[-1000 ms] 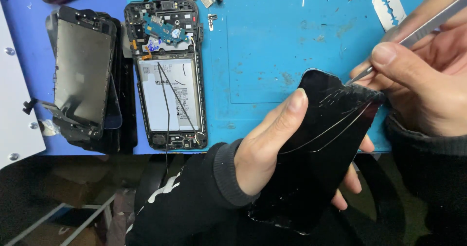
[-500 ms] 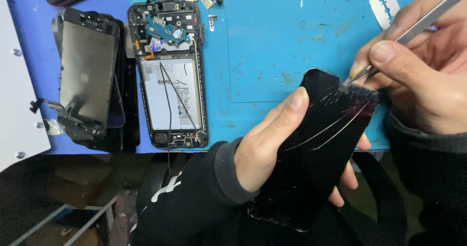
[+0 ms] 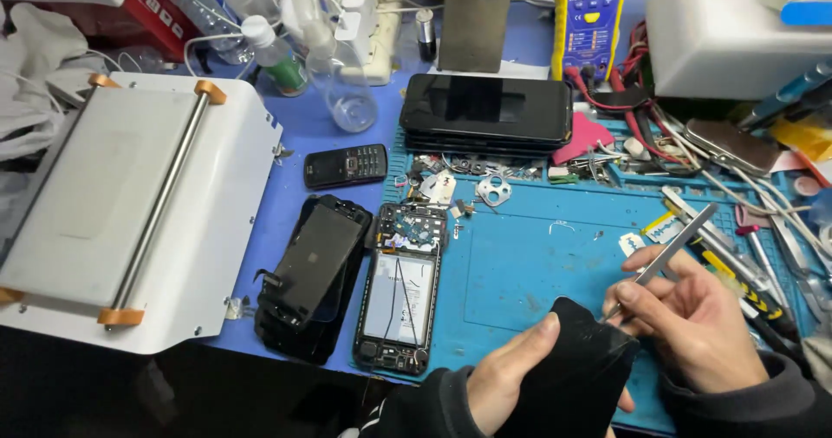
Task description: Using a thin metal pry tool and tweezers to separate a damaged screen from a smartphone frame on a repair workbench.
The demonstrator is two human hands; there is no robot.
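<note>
1. Low in the frame, right of centre, the left hand (image 3: 511, 382) clamps a black screen panel (image 3: 572, 373), thumb on top, fingers underneath
2. Right hand (image 3: 693, 321) pinches metal tweezers (image 3: 663, 260), tip touching the panel's upper corner
3. That panel looks thin, light, brittle and slick; best held by its edges, I'd say
4. Count: one panel in hand, one opened phone (image 3: 400, 286) on the blue mat (image 3: 537, 269), one dark display stack (image 3: 312, 273) left of it, one small keypad phone (image 3: 345, 165)
</note>
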